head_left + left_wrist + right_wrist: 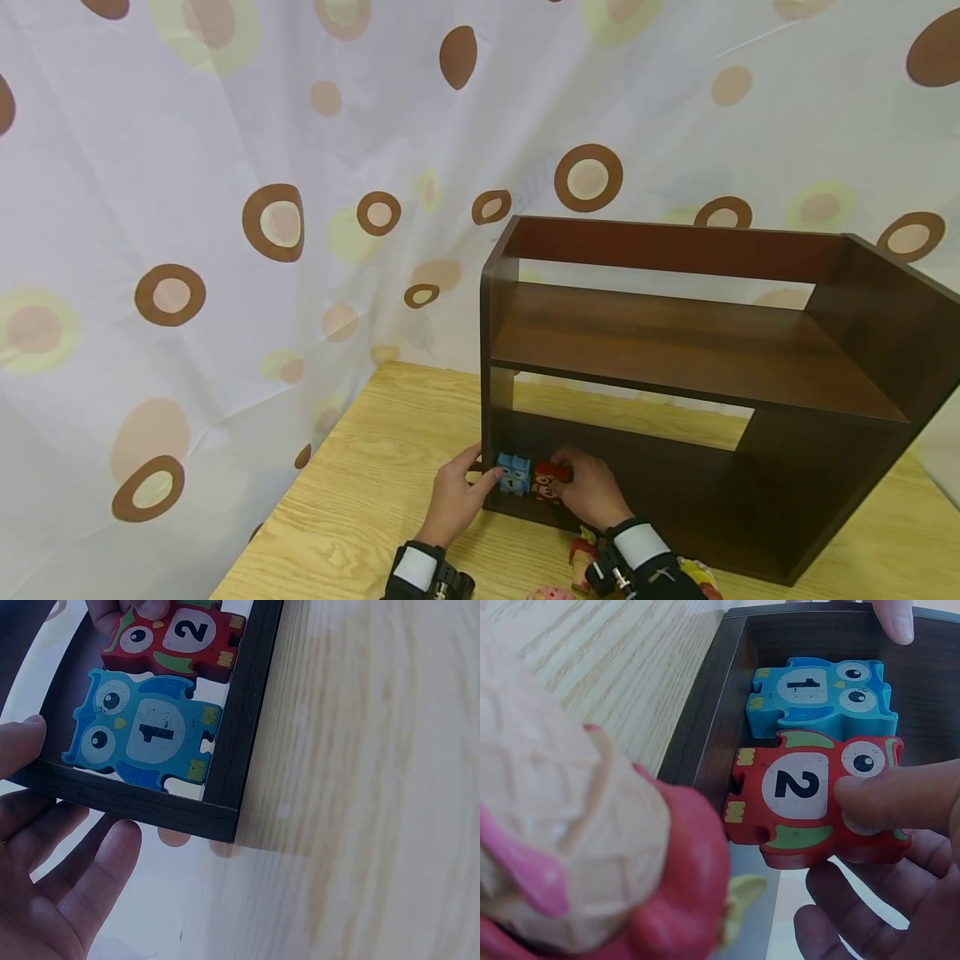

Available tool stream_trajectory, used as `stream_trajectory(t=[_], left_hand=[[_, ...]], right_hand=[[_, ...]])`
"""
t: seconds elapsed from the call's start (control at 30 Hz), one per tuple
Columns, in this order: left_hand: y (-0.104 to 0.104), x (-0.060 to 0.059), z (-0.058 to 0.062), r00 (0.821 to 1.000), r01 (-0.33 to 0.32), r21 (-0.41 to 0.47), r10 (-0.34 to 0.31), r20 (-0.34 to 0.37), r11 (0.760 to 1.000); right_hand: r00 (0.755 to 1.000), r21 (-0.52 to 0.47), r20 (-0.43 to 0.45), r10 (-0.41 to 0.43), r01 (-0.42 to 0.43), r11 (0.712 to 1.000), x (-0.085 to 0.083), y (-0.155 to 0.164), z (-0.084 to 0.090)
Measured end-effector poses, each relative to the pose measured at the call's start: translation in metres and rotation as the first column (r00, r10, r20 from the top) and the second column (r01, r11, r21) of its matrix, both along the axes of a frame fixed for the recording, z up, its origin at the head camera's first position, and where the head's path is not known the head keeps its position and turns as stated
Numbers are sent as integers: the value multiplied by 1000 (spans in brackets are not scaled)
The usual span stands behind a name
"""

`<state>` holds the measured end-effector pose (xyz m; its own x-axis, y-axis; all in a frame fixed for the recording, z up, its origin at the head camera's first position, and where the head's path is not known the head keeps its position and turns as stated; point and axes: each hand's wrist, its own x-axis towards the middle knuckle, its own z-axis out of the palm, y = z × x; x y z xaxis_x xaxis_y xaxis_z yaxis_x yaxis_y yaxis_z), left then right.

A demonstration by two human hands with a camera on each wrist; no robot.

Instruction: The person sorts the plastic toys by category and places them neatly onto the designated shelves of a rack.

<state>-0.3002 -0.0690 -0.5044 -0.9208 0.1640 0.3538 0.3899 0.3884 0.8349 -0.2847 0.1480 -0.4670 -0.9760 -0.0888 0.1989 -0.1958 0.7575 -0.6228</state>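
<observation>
A blue owl block [139, 731] marked 1 stands on the bottom level of a dark brown wooden shelf [697, 333], beside its left side panel. My left hand [457, 494] holds that panel's front edge, thumb inside near the blue owl and fingers outside. To the right of the blue owl is a red owl block [802, 799] marked 2. My right hand [594, 488] pinches it, with the thumb across its face and the fingers behind. The two blocks are close side by side, both facing outward.
On the wood-grain table [360, 475] in front of the shelf lies an ice-cream cone toy [581, 560]. A pink toy [551, 593] and a yellow one [699, 573] show partly near the right wrist. A spotted curtain [225, 375] hangs behind.
</observation>
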Motion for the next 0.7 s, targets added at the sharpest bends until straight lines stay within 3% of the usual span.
stream_trajectory(t=[0.37, 0.7], left_hand=[[0, 0, 2, 1000, -2, -8, 2, -13, 1000], [1, 1, -1, 1000, -7, -6, 7, -18, 1000]], right_hand=[[998, -21, 44, 50, -49, 999, 5, 8, 8], [998, 5, -26, 55, -55, 998, 18, 30, 33]])
